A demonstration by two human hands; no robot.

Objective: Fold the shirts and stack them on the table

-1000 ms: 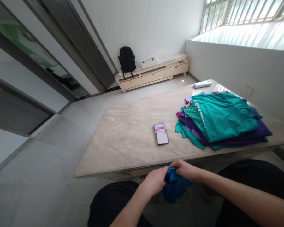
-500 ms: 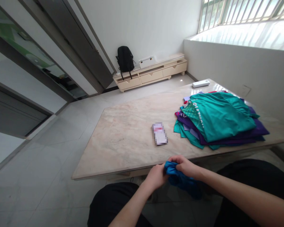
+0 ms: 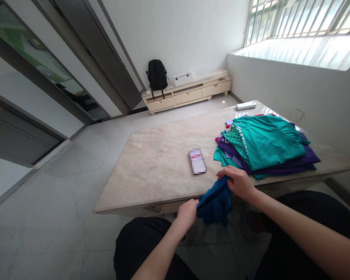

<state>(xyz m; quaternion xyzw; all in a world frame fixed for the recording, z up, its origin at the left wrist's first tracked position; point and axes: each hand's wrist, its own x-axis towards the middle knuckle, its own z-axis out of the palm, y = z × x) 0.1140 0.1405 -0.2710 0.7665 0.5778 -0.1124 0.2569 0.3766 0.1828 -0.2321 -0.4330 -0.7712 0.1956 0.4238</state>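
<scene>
A piece of blue cloth (image 3: 215,205) stretches between my two hands just past the table's near edge, its lower part hanging in folds. My left hand (image 3: 188,212) is closed on its lower left end. Higher up and to the right, my right hand (image 3: 238,182) grips the other end, above the table's edge. What kind of garment the cloth is, I cannot tell. Close by on the right lies a stack of shirts (image 3: 271,142), a green one with white lettering on top and purple ones under it.
The marble-patterned table (image 3: 151,163) spans the middle. On it are a phone-shaped item (image 3: 197,161), blurred out, and a white oblong object (image 3: 246,105) at the far end. Against the wall, a low cabinet (image 3: 189,95) carries a black backpack (image 3: 157,76). My knees (image 3: 142,241) are below the near edge.
My hands have moved apart, the right one going up and to the right. The blue cloth, bunched between them before, is now pulled out. The view has shifted slightly.
</scene>
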